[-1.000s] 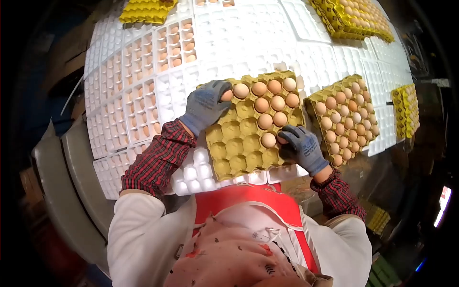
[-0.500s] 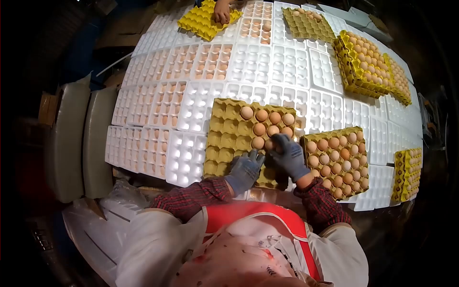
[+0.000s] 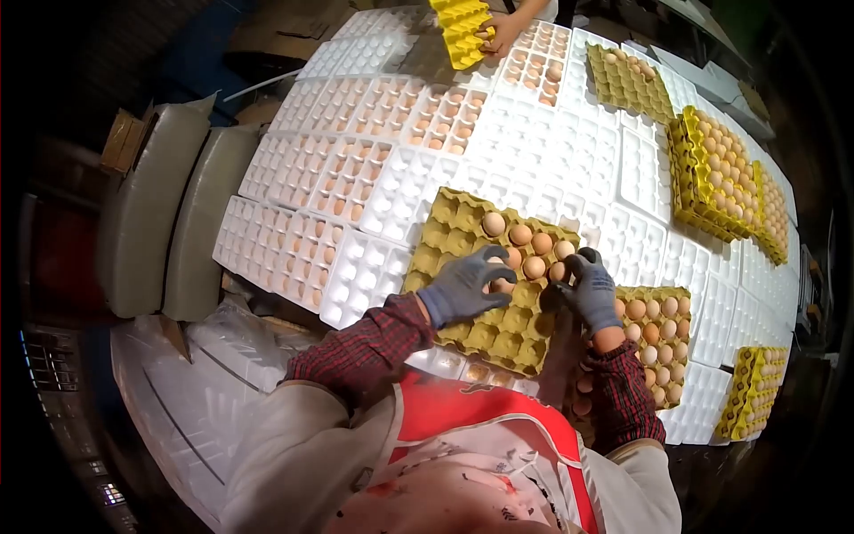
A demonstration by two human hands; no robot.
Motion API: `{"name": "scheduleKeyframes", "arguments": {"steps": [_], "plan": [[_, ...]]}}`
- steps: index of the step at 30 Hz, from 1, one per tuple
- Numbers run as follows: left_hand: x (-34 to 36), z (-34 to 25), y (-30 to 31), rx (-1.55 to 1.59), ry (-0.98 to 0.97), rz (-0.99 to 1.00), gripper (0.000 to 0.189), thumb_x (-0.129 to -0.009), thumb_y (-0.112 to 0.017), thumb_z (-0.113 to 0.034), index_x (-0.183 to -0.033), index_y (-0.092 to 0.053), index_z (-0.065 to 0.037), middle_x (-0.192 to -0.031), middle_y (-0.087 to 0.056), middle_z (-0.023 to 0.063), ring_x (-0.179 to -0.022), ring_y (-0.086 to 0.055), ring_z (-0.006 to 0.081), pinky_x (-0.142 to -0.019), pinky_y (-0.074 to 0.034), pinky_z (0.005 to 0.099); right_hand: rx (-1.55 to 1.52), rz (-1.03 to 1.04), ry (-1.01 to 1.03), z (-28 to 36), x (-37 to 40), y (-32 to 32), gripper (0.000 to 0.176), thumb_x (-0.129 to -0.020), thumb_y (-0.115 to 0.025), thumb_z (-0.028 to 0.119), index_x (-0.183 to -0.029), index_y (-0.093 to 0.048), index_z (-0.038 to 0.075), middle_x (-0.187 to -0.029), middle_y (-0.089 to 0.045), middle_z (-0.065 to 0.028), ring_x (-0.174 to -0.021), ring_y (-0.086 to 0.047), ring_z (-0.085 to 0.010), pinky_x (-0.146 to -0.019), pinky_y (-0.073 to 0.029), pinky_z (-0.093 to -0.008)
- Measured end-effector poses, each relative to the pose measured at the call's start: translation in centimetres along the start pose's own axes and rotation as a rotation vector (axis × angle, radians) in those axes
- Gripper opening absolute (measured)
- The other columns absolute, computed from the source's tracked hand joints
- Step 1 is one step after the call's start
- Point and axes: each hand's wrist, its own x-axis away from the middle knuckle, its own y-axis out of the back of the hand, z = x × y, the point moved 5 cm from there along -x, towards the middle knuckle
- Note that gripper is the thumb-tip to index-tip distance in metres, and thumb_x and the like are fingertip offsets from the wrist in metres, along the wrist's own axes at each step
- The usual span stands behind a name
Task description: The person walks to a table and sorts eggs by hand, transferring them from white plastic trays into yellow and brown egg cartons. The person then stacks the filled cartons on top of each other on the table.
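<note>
Brown cardboard tray [image 3: 534,343] in front of me, laid across white plastic trays [image 3: 360,276]. Its eggs sit toward the far right; the left column and near rows are bare cups. My left hand [image 3: 467,289] has fingers and thumb curved around 2 loose eggs [image 3: 502,286]; firm grip or light touch, I cannot tell. My right hand [image 3: 592,295] is bent at the tray's right edge, fingertips at 1 egg [image 3: 557,271]; whether they pinch it, I cannot tell.

Risks, my judgement: 2 eggs in 1 hand could knock together and crack if I squeeze. Glove fabric may slip on smooth shell, dropping an egg onto a cup ridge. My right sleeve [image 3: 623,400] passes over the fuller tray [image 3: 660,293]; a low elbow could catch eggs there.

Against 0.5 s back: left hand is now up among the eggs, not down by the bare near cups. Right hand is at the tray's edge rather than over the eggs. Across the table, another worker's hand [image 3: 507,34] now has a yellow tray [image 3: 458,36] tipped steeply up; in the earlier view it lies flatter.
</note>
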Motion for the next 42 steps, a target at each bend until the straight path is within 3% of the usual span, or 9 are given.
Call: {"name": "scheduleKeyframes", "arguments": {"steps": [6, 13, 15, 19, 22, 24, 27, 30, 42], "plan": [[-1.9, 0.4, -5.6, -1.056, 0.009, 0.202, 0.041, -0.084, -0.071, -0.040, -0.115, -0.064, -0.013, -0.139, -0.051, 0.0158, -0.109, -0.059, 0.0333, -0.079, -0.055, 0.0364, -1.386, -0.049, -0.169, -1.4, -2.7, 1.3, 0.053, -0.084, -0.061, -0.011, -0.135, -0.049, 0.003, -0.128, -0.058, -0.0114, -0.112, -0.061, -0.0216, -0.097, -0.053, -0.0339], [-5.7, 6.9, 5.3, 0.862, 0.183, 0.229, 0.057, -0.091, -0.071, -0.039, -0.134, -0.054, -0.004, -0.127, -0.060, 0.0129, -0.115, -0.061, 0.0237, -0.087, -0.055, 0.0391, -1.119, -0.045, 0.146, -0.5, -15.6, -2.5, 0.044, -0.099, -0.061, 0.022, -0.140, -0.051, 0.011, -0.116, -0.060, -0.0087, -0.106, -0.064, -0.0250, -0.075, -0.057, -0.0299], [-7.9, 11.9, 6.7, 1.384, 0.243, 0.193, 0.064, -0.088, -0.074, -0.023, -0.142, -0.046, -0.002, -0.131, -0.058, 0.0111, -0.117, -0.061, 0.0234, -0.095, -0.054, 0.0408, -1.290, 0.231, -0.509, -1.2, -20.0, -5.6, 0.052, -0.094, -0.063, 0.047, -0.129, -0.060, 0.009, -0.099, -0.064, -0.0063, -0.092, -0.065, -0.0222, -0.073, -0.053, -0.0284], [-13.6, 19.9, 9.3, 0.811, -0.146, 0.069, 0.079, -0.082, -0.064, 0.013, -0.152, -0.029, -0.003, -0.140, -0.051, 0.0118, -0.125, -0.057, 0.0248, -0.107, -0.049, 0.0414, -0.059, -0.010, -0.254, -0.8, -26.8, -8.4, 0.056, -0.083, -0.069, 0.053, -0.116, -0.064, 0.008, -0.108, -0.066, -0.0175, -0.105, -0.064, -0.0343, -0.089, -0.051, -0.0430], [-17.7, 25.1, 8.5, 0.847, 0.633, 0.087, 0.055, -0.089, -0.071, -0.019, -0.139, -0.051, -0.007, -0.131, -0.056, 0.0089, -0.111, -0.064, 0.0234, -0.090, -0.055, 0.0372, 0.169, 0.289, -0.342, 0.5, -27.3, -9.5, 0.062, -0.081, -0.071, 0.049, -0.131, -0.057, 0.015, -0.132, -0.056, -0.0172, -0.116, -0.061, -0.0342, -0.095, -0.051, -0.0444], [-19.4, 23.6, 9.3, -0.192, 0.152, -0.140, 0.043, -0.082, -0.077, -0.034, -0.119, -0.066, -0.015, -0.121, -0.060, 0.0074, -0.102, -0.066, 0.0254, -0.083, -0.055, 0.0415, 0.170, 0.217, -0.366, -0.1, -28.0, -8.5, 0.066, -0.081, -0.073, 0.045, -0.136, -0.053, 0.016, -0.133, -0.056, -0.0166, -0.115, -0.062, -0.0353, -0.094, -0.051, -0.0444], [-21.1, 23.7, 6.4, -0.579, 0.137, 0.052, 0.041, -0.083, -0.074, -0.039, -0.115, -0.064, -0.016, -0.121, -0.058, 0.0098, -0.106, -0.064, 0.0290, -0.087, -0.053, 0.0436, -0.275, 0.062, -0.341, -2.8, -30.9, -7.4, 0.050, -0.093, -0.062, 0.037, -0.136, -0.054, 0.013, -0.144, -0.049, -0.0148, -0.122, -0.057, -0.0372, -0.099, -0.046, -0.0483], [-22.8, 24.0, 6.3, -0.575, 0.036, 0.008, 0.037, -0.090, -0.066, -0.036, -0.122, -0.061, -0.016, -0.120, -0.059, 0.0094, -0.109, -0.062, 0.0282, -0.090, -0.052, 0.0433, 0.447, -0.053, -0.103, -2.9, -30.8, -9.8, 0.048, -0.097, -0.052, 0.036, -0.140, -0.051, 0.014, -0.150, -0.045, -0.0120, -0.135, -0.043, -0.0377, -0.109, -0.033, -0.0571], [-30.5, 26.3, -2.5, -0.530, -0.404, -0.193, 0.046, -0.102, -0.050, -0.040, -0.143, -0.050, -0.020, -0.149, -0.048, 0.0086, -0.137, -0.042, 0.0355, -0.115, -0.030, 0.0507, -0.869, -0.348, -0.352, 0.2, -12.5, 1.1, 0.039, -0.091, -0.072, 0.010, -0.126, -0.062, -0.003, -0.122, -0.067, -0.0107, -0.107, -0.064, -0.0149, -0.090, -0.052, -0.0295]]}}
